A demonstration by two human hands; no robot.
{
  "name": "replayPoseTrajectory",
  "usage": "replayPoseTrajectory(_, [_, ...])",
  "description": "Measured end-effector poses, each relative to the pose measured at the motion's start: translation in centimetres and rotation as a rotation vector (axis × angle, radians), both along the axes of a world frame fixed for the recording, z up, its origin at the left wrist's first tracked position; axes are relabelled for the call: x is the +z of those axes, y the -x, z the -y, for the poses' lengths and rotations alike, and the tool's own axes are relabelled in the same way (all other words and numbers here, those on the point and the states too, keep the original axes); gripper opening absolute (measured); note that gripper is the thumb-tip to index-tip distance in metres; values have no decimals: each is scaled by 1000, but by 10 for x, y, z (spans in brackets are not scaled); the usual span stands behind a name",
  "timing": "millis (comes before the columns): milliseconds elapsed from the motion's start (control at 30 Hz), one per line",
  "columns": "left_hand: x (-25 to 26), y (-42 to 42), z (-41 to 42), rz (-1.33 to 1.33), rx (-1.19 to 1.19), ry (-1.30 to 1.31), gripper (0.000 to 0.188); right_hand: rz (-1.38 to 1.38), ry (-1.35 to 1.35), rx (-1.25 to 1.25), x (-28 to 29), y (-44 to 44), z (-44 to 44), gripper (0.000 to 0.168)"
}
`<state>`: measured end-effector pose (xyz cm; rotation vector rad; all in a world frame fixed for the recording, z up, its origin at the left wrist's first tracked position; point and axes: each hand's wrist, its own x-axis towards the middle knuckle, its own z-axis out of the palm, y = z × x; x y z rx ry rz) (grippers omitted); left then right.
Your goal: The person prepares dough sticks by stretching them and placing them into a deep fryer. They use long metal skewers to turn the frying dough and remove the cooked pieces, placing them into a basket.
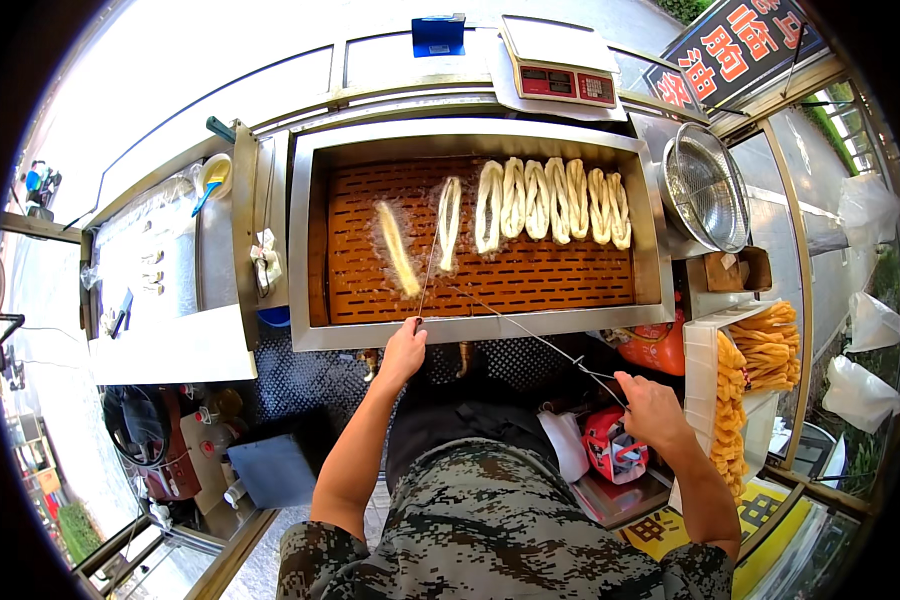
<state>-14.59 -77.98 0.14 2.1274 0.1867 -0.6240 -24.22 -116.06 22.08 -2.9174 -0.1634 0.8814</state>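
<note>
A stainless steel deep fryer (483,331) with brown oil over a slotted plate lies before me. Toward its right side, several pale dough loops (535,199) lie side by side. One more loop (449,223) floats left of them, and a straighter yellowish dough strip (398,251) bubbles farther left. My left hand (406,349), at the fryer's front rim, is closed on a thin metal rod (430,264) that reaches up beside the single loop. My right hand (651,409) grips a longer metal rod (541,339), whose far end reaches over the oil.
Fried dough sticks (729,420) fill a white plastic crate (701,375) at right. Beyond the fryer's right end rests a wire strainer (706,187). A digital scale (562,67) stands behind. Left is a work surface (172,349) with a brush (208,196) in a bowl.
</note>
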Motion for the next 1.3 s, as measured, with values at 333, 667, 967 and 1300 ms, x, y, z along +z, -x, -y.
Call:
replayPoseTrajectory(333, [1,40,-16,-181,110,156,38,144,-205,-232,-31,1,-28,50])
replayPoseTrajectory(667, [-16,38,-18,-188,86,152,38,304,-162,-180,-61,-25,-41,50])
replayPoseTrajectory(967, [-13,29,-12,-132,91,176,37,232,-66,-156,-69,-43,-57,39])
replayPoseTrajectory(1300, [-34,-56,6,-64,81,87,43,166,-31,-74,-44,-26,-43,38])
